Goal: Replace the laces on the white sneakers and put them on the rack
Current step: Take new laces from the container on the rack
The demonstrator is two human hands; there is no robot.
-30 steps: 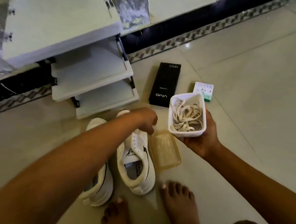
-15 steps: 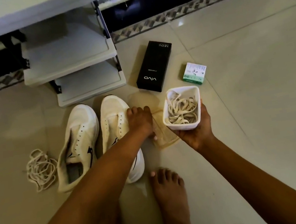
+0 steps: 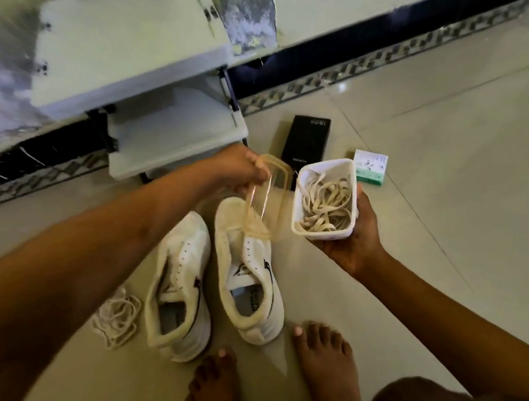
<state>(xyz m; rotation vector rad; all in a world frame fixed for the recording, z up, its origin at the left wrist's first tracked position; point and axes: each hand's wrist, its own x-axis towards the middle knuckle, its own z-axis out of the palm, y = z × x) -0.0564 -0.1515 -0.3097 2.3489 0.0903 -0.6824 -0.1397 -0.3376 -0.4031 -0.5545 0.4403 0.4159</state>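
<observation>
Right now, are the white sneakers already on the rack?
No, both white sneakers stand on the floor tiles before the rack.

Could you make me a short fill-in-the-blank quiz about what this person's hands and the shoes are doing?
1. The right hand holds a white tub full of ____.
2. The left hand holds the clear ____ above the sneakers.
3. Both sneakers stand on the ____, not on the rack.
4. The black box lies beside the ____.

Missing words: laces; lid; floor; rack

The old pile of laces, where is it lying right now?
The loose laces lie on the floor tiles at the left of the head view, just left of the left sneaker.
</observation>
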